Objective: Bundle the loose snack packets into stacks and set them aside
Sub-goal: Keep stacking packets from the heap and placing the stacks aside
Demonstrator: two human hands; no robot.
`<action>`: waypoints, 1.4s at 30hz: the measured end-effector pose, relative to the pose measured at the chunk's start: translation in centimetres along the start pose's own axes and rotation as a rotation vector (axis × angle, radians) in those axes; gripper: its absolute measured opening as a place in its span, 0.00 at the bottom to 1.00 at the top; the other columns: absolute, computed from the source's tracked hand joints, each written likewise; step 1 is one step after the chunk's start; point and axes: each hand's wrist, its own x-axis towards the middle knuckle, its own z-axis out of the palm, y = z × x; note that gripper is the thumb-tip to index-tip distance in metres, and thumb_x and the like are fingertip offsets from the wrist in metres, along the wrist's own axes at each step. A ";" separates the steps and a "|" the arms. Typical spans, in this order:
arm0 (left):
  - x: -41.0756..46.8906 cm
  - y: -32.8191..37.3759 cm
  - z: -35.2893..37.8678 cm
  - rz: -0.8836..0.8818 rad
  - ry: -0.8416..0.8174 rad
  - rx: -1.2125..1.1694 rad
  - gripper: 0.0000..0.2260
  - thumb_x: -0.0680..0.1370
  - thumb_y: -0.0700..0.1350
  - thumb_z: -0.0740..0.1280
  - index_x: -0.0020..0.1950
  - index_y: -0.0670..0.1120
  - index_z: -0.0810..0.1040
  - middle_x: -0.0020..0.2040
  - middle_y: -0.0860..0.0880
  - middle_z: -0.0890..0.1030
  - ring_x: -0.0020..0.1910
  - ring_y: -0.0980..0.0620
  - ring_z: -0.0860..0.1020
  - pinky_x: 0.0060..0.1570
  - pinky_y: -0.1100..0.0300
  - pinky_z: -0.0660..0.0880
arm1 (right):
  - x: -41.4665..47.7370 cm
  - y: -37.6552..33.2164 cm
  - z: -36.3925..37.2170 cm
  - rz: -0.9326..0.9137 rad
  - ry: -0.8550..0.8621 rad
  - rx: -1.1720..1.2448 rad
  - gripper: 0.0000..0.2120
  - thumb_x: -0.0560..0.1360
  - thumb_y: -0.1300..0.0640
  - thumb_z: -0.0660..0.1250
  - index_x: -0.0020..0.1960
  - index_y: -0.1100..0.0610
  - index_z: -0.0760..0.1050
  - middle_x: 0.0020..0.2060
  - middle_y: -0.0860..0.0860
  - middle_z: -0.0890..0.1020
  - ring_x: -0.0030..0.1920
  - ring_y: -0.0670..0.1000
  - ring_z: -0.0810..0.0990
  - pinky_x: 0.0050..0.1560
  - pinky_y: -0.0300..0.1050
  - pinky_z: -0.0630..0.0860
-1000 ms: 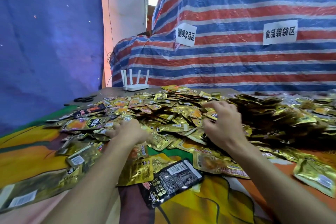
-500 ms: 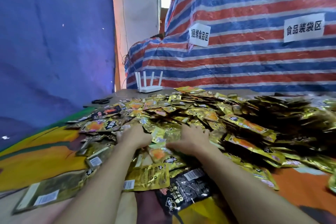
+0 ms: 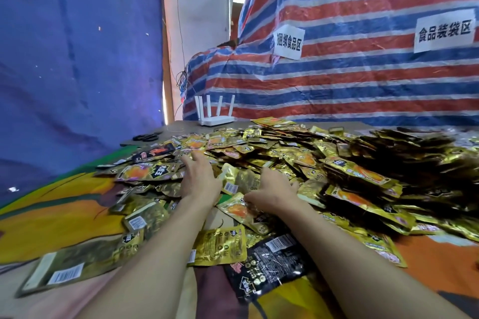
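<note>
A big heap of gold snack packets [image 3: 324,160] covers the table, with darker packets [image 3: 414,163] piled at the right. My left hand [image 3: 198,179] lies flat on the heap's near left side, fingers straight and pressing on packets. My right hand [image 3: 272,189] rests a little to the right, its thumb on an orange-and-gold packet [image 3: 237,211] and its fingertips buried in the heap. A few gold packets [image 3: 238,179] stand up between the two hands. Loose near my forearms are a gold packet [image 3: 220,246] and a black packet [image 3: 269,264].
A white router [image 3: 216,116] and black scissors [image 3: 146,136] sit at the table's far left corner. A striped tarp [image 3: 337,80] with two paper signs rises behind the table, a blue tarp [image 3: 77,59] to the left. Orange-yellow cloth [image 3: 51,215] covers the near table.
My right hand has come in from the far right of the heap to beside my left hand. My left hand reached a little further forward, and packets now bunch up between them.
</note>
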 end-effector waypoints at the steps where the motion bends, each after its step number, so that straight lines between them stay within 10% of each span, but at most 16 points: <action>1: 0.2 -0.1 -0.1 -0.024 0.021 -0.028 0.29 0.76 0.43 0.73 0.71 0.39 0.61 0.66 0.39 0.65 0.48 0.45 0.70 0.39 0.54 0.69 | 0.0 -0.1 0.0 0.013 0.006 0.039 0.17 0.71 0.53 0.69 0.58 0.54 0.71 0.57 0.54 0.78 0.64 0.59 0.73 0.74 0.68 0.55; 5: 0.7 -0.4 0.0 -0.057 0.023 -0.034 0.31 0.75 0.35 0.70 0.75 0.39 0.60 0.67 0.39 0.72 0.56 0.43 0.74 0.43 0.52 0.72 | -0.7 -0.3 -0.3 -0.015 0.081 0.187 0.22 0.70 0.59 0.69 0.63 0.51 0.72 0.53 0.49 0.80 0.60 0.55 0.76 0.73 0.66 0.55; 11: 0.9 -1.1 -0.4 -0.204 -0.098 0.224 0.45 0.72 0.55 0.76 0.79 0.42 0.55 0.76 0.40 0.64 0.74 0.38 0.64 0.69 0.40 0.63 | -2.6 -1.2 -1.2 -0.162 0.118 0.250 0.27 0.70 0.57 0.68 0.69 0.50 0.71 0.57 0.51 0.76 0.55 0.54 0.77 0.59 0.58 0.77; 16: 0.3 -1.0 -0.5 -0.098 0.044 0.104 0.33 0.76 0.45 0.74 0.74 0.40 0.60 0.61 0.40 0.78 0.58 0.39 0.78 0.58 0.43 0.74 | -3.0 -1.2 -1.4 -0.219 0.143 0.160 0.23 0.74 0.41 0.73 0.67 0.44 0.73 0.55 0.48 0.83 0.53 0.53 0.82 0.49 0.48 0.75; 21: 0.4 -1.4 -1.0 -0.083 0.229 -0.093 0.22 0.76 0.33 0.68 0.66 0.41 0.63 0.39 0.47 0.75 0.31 0.51 0.72 0.34 0.52 0.73 | -3.1 -1.2 -2.0 -0.218 0.203 0.151 0.19 0.76 0.48 0.72 0.66 0.46 0.76 0.54 0.49 0.85 0.51 0.53 0.83 0.51 0.53 0.81; 26: 1.1 -1.2 -2.2 -0.082 0.355 -0.178 0.18 0.75 0.35 0.71 0.53 0.45 0.62 0.34 0.50 0.71 0.30 0.52 0.70 0.46 0.43 0.77 | -2.7 -0.3 -3.1 -0.126 0.364 0.385 0.15 0.77 0.50 0.71 0.63 0.50 0.79 0.51 0.48 0.84 0.49 0.51 0.82 0.50 0.53 0.81; 33: 0.5 0.3 -3.0 0.130 0.340 -0.537 0.17 0.75 0.41 0.75 0.54 0.45 0.67 0.40 0.53 0.75 0.34 0.60 0.74 0.22 0.68 0.69 | -2.1 0.5 -4.1 0.024 0.509 0.773 0.12 0.76 0.51 0.74 0.57 0.52 0.77 0.50 0.49 0.83 0.47 0.49 0.82 0.49 0.55 0.83; 36: -0.1 1.3 -3.2 0.205 0.331 -0.680 0.14 0.75 0.41 0.74 0.53 0.43 0.71 0.40 0.52 0.77 0.35 0.59 0.76 0.26 0.75 0.71 | -2.1 0.7 -4.2 0.088 0.483 0.942 0.10 0.77 0.54 0.73 0.53 0.50 0.72 0.50 0.52 0.82 0.44 0.51 0.84 0.44 0.53 0.84; 42: -1.2 2.5 -2.1 0.027 0.271 -0.963 0.10 0.76 0.40 0.72 0.53 0.44 0.73 0.43 0.48 0.77 0.37 0.50 0.75 0.32 0.62 0.72 | -2.1 1.0 -4.2 0.191 0.314 1.007 0.16 0.76 0.61 0.70 0.58 0.58 0.66 0.50 0.55 0.76 0.48 0.55 0.80 0.41 0.51 0.82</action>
